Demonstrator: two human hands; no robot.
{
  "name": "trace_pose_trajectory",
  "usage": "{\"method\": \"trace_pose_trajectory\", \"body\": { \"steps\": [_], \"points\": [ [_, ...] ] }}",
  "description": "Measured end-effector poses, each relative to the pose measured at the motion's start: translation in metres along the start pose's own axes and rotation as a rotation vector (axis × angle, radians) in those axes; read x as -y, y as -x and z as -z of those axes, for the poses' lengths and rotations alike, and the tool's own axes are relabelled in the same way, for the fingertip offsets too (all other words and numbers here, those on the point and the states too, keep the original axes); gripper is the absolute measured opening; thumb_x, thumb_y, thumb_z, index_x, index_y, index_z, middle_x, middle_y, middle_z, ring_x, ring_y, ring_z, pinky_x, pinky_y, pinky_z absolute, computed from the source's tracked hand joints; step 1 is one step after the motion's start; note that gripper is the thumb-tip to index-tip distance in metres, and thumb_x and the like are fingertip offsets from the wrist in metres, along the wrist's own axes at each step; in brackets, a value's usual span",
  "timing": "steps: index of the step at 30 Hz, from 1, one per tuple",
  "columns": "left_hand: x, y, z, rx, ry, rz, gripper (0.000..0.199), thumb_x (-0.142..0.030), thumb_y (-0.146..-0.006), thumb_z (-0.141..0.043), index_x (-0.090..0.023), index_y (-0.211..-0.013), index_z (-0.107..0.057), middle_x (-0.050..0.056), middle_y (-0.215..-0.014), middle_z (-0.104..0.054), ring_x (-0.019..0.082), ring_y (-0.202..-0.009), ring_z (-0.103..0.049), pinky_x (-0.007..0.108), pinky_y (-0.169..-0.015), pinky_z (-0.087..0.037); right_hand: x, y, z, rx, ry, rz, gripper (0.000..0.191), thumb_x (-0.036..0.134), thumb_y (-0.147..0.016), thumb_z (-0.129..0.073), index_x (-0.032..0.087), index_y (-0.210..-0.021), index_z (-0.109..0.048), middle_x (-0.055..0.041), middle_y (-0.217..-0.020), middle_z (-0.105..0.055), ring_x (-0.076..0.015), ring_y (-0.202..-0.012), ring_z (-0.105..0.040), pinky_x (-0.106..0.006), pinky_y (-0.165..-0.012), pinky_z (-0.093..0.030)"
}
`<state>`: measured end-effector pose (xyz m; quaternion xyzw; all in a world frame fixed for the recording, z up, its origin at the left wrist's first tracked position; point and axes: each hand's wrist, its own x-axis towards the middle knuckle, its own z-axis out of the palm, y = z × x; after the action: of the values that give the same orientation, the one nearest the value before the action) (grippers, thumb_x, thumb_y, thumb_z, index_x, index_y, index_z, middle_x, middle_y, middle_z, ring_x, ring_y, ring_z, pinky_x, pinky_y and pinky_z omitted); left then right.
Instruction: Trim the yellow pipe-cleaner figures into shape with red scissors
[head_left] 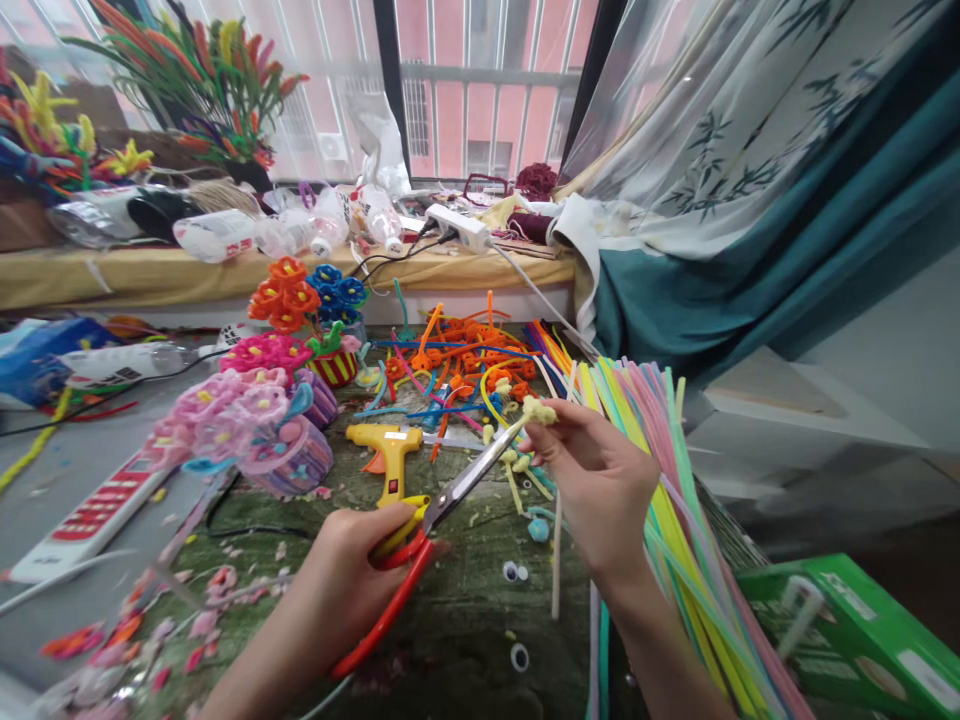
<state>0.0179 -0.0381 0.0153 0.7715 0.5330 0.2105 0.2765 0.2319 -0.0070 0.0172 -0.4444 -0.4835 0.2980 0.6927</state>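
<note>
My left hand [352, 570] is closed around the red and yellow handles of a pair of scissors [472, 480]. The blades point up and to the right, and their tips reach a small pale yellow fuzzy piece [538, 410]. Between the thumb and fingers of my right hand [600, 480] that yellow piece is pinched. Whether the blades touch it I cannot tell. Beyond the scissors lies a yellow glue gun [386, 455] on the green cloth. Several googly eyes [519, 656] and a light blue fuzzy ball [538, 529] rest below my hands.
Bundled pastel pipe cleaners [675, 540] lie at the right, near a green box [862, 630]. Orange pipe-cleaner pieces [465, 345] are heaped at the back. Potted fuzzy flowers [232, 415] stand on the left. A power strip [459, 228] sits on the window ledge among plastic bottles.
</note>
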Motion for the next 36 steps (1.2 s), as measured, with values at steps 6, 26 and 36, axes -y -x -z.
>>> {"method": "trace_pose_trajectory", "body": {
  "steps": [6,26,36],
  "points": [
    [-0.001,-0.002,0.0,-0.022,-0.031,-0.017,0.042,-0.043,-0.082,-0.052,-0.02,-0.052,-0.033,-0.009,-0.049,-0.022,0.007,-0.048,-0.02,0.02,-0.044,-0.018,-0.004,0.0,0.001,0.001,0.048,0.047,0.01,0.02,-0.081,-0.075,0.023,-0.09,-0.074,0.0018,-0.075,-0.072,-0.0124,-0.06,-0.068,-0.023,-0.054,-0.057],
    [-0.01,-0.004,0.005,-0.123,-0.045,0.079,0.02,-0.035,-0.07,-0.059,-0.021,-0.062,-0.048,-0.005,-0.058,-0.049,0.012,-0.052,-0.042,0.021,-0.05,-0.03,-0.006,0.0,0.002,0.009,0.18,0.132,0.01,0.023,-0.083,-0.074,0.023,-0.093,-0.073,0.0007,-0.081,-0.073,-0.013,-0.065,-0.069,-0.026,-0.061,-0.058],
    [-0.008,-0.002,0.003,-0.047,-0.048,0.095,0.033,-0.044,-0.074,-0.061,-0.019,-0.057,-0.046,-0.009,-0.052,-0.033,0.009,-0.051,-0.028,0.02,-0.049,-0.023,-0.008,0.0,0.003,0.008,0.22,0.182,0.009,0.021,-0.084,-0.072,0.023,-0.093,-0.073,0.0013,-0.081,-0.072,-0.0125,-0.069,-0.069,-0.025,-0.065,-0.058]
  ]
}}
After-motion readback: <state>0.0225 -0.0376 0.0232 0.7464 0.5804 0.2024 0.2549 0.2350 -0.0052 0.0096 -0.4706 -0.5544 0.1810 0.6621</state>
